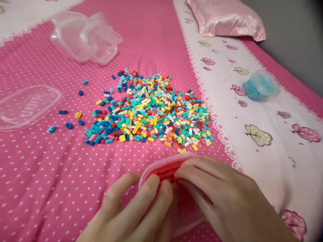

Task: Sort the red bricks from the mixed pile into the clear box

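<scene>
A clear plastic container point(147, 170) lies close in front of me, with red toy bricks point(166, 170) in tight rows inside it. My left hand point(141, 205) reaches in from the left, its bent fingertips pressed against the red bricks. From the right, my right hand point(214, 191) has thumb and fingers drawn together on the same bricks. My fingers hide part of the rows and the exact grip. Just beyond the container spreads a pile of small multicoloured toy bricks point(151, 114).
Clear plastic containers point(98, 40) lie at the back left, and a clear lid point(30, 104) is at the left. A tub of light blue bricks point(259, 86) stands at the right. A pink pillow point(227, 18) rests on the dotted pink bedspread point(50, 174). Several loose bricks lie left of the pile.
</scene>
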Demonstrator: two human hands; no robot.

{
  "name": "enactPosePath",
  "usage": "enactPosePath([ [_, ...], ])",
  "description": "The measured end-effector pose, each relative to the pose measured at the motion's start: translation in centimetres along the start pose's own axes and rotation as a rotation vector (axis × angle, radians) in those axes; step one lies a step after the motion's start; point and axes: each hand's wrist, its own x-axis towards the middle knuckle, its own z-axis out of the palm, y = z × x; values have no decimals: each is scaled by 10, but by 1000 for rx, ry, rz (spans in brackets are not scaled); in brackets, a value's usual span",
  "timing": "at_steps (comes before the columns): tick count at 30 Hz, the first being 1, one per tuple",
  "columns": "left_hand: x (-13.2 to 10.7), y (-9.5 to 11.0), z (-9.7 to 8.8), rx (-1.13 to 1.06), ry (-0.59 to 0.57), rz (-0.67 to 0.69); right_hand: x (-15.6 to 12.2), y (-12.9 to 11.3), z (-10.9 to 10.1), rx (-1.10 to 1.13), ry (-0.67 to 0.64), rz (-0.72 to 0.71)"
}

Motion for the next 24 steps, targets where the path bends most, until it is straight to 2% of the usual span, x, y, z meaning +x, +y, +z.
enactPosePath([
  [3,0,-1,1,-4,-15,8,0,1,1,-19,-19,8],
  [12,-1,0,2,-16,-24,-16,4,-6,3,-33,42,-12],
  [24,-6,2,0,24,-26,-22,2,-4,5,-17,8,0],
])
